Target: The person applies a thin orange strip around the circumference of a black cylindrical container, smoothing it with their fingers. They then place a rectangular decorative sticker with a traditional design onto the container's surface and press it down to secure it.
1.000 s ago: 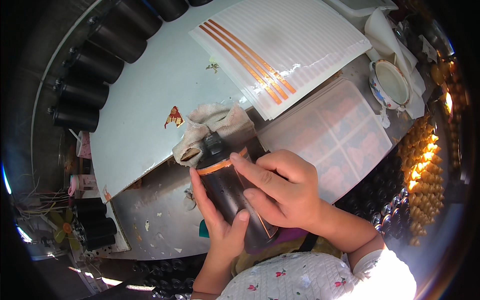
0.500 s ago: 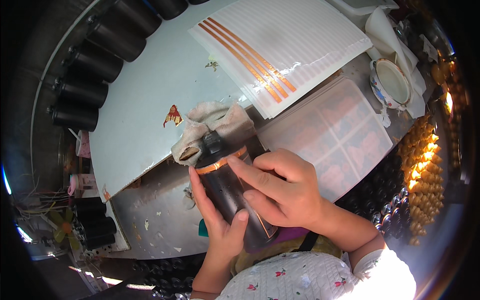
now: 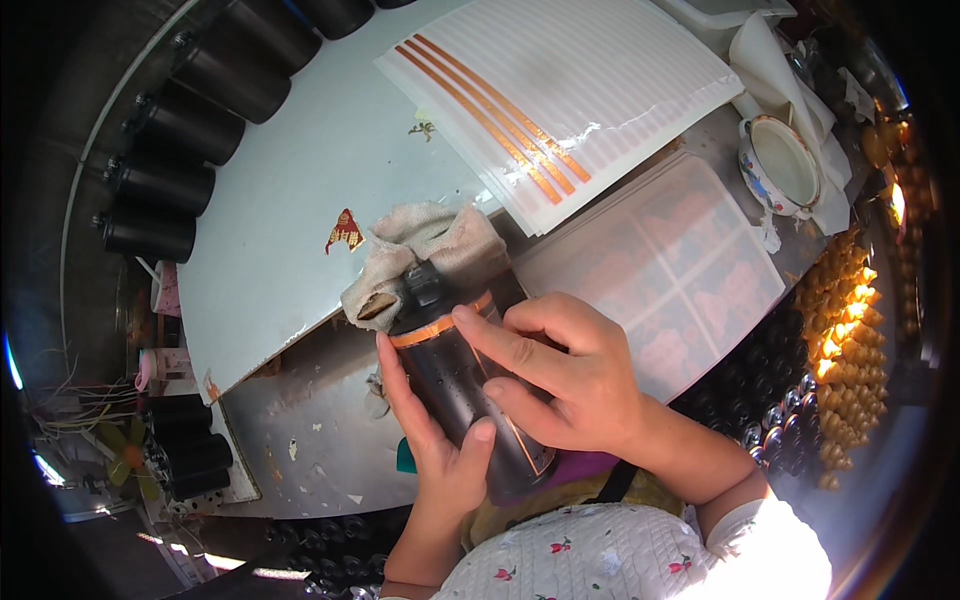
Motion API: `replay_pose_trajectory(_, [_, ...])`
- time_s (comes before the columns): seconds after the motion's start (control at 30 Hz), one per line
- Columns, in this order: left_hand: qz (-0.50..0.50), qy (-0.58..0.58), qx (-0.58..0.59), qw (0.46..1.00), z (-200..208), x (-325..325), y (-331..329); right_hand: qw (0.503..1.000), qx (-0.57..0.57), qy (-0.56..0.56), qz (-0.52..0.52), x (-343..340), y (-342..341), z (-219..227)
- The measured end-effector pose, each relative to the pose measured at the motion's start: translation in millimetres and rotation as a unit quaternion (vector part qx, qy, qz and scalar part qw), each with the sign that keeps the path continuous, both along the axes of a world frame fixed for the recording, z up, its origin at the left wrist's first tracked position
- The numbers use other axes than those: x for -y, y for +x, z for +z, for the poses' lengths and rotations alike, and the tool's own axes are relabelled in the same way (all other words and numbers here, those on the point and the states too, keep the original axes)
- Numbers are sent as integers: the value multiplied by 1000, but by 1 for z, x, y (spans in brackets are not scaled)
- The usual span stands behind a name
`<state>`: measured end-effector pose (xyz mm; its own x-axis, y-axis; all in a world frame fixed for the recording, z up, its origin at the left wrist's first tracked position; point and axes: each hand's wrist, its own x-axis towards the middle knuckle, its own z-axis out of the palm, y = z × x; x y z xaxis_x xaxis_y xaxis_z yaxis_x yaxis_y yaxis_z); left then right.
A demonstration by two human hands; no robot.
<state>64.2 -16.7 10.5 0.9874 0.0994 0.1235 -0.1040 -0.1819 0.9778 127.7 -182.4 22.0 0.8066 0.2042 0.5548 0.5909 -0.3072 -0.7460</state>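
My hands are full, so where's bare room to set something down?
On the white board, between the row of black cylinders and striped sheet, beyond the red scrap. It's crowded around your bottle, with cloth and patterned sheets close by.

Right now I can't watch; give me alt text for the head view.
A person's left hand supports a black cylinder with an orange band near its narrow-necked end, while the right hand has its index fingertip at the band. A crumpled pale cloth lies beyond the neck, and farther off sits a striped sheet with three orange strips.
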Motion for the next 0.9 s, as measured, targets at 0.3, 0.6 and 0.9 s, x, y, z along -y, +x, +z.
replay_pose_trajectory(0.3, [2, -2, 3, 1000, 0, 0, 0, 1000, 4, -4, 16, 1, 1, 3])
replay_pose_trajectory(0.6, [2, -5, 8, 1000, 0, 1, 0, 995, -65, 72, 11, 2, -9, -7])
replay_pose_trajectory(0.9, [-1, 91, 15, 996, 3, -4, -2, 999, 8, 43, 17, -9, 2, 13])
